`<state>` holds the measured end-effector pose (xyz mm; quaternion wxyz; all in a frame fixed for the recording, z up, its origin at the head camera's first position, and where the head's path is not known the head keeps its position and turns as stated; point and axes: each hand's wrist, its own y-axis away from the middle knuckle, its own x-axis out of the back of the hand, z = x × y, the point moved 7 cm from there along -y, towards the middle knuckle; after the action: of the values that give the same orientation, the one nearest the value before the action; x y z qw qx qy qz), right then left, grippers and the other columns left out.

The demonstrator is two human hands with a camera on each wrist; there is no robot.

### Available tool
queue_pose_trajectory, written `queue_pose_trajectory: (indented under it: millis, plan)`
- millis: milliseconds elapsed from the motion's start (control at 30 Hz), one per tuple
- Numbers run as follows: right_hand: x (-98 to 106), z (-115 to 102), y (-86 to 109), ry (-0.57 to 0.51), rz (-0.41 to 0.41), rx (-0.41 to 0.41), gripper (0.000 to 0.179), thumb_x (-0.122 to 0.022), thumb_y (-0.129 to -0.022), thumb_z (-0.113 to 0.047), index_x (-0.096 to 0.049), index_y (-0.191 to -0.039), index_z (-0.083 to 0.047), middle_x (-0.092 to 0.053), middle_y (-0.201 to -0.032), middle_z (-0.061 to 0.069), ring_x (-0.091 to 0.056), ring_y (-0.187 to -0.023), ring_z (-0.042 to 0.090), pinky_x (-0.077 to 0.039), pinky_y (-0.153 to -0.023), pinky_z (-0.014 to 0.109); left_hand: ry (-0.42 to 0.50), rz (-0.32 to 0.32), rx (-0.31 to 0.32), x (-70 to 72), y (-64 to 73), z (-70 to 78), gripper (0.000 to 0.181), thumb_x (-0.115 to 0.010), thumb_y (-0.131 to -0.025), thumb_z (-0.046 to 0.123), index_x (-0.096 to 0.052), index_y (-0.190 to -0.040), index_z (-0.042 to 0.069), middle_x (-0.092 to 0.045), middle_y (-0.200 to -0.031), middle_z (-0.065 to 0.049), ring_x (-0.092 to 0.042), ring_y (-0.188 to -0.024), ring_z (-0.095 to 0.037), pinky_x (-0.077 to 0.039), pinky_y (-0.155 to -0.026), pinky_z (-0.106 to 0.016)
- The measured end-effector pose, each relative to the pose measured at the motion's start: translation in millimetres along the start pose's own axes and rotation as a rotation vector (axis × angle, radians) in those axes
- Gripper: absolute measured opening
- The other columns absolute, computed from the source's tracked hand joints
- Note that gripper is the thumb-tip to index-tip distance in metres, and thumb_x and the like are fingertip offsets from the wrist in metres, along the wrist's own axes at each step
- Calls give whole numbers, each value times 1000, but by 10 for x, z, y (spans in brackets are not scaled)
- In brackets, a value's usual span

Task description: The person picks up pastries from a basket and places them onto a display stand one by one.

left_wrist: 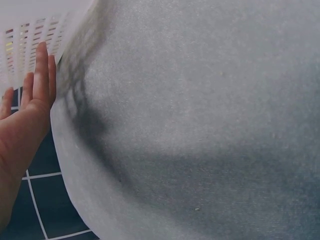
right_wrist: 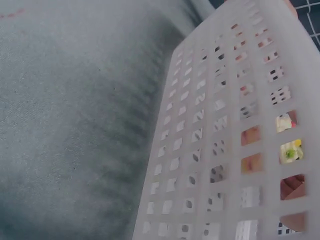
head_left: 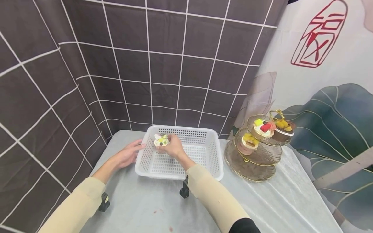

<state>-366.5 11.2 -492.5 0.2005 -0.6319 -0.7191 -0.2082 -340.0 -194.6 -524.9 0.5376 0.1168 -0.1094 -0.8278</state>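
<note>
In the head view my right hand [head_left: 174,147] holds a small dessert cup [head_left: 161,140] topped with white cream and yellow and green pieces. It is inside the left part of a white perforated plastic basket [head_left: 169,176]. My left hand [head_left: 129,153] is at the basket's left side, fingers extended against or close to its rim. From the left wrist, the same hand [left_wrist: 30,110] appears with straight fingers beside the basket wall [left_wrist: 70,20]. Through the holes of the basket wall [right_wrist: 200,115] in the right wrist view, bits of the dessert topping [right_wrist: 291,151] and fingers show; most of that hand is hidden.
A three-tier glass stand [head_left: 250,174] with gold edges is right of the basket. On it sit a cream dessert with red fruit [head_left: 264,127], a chocolate-brown cup [head_left: 284,131] and a yellow-topped cup [head_left: 248,144]. A grey cloth covers the table [head_left: 140,204]; dark gridded curtain [head_left: 166,68] hangs behind.
</note>
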Motion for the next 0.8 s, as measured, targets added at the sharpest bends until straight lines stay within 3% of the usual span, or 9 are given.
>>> queue_pose_trajectory:
  millis: [400, 633, 800]
  plan:
    - [-51, 188, -102, 16, -128, -33, 90, -95, -80, -24, -48, -154, -5, -58, -148, 18, -57, -135, 36, -48, -116, 48, 1, 8, -11, -20, -16, -32, 71, -47, -114, 32, -11, -170, 8, -35, -163, -32, -46, -144, -52, -49, -112, -62]
    - [-63, 169, -137, 55, -136, 1, 85, -98, -75, -20, -55, -147, -4, -64, -136, 16, -62, -123, 34, -50, -113, 49, 5, 19, -6, -8, -19, -45, 70, -48, -114, 33, -13, -170, 9, -37, -163, -31, -47, -144, -51, -48, -112, -62]
    - [-102, 141, -150, 92, -155, 16, 90, -98, -72, -20, -55, -149, -3, -65, -134, 14, -62, -121, 32, -49, -113, 47, 3, 27, -4, 23, -15, -39, 72, -48, -114, 33, -11, -171, 9, -35, -164, -31, -44, -145, -51, -47, -113, -62]
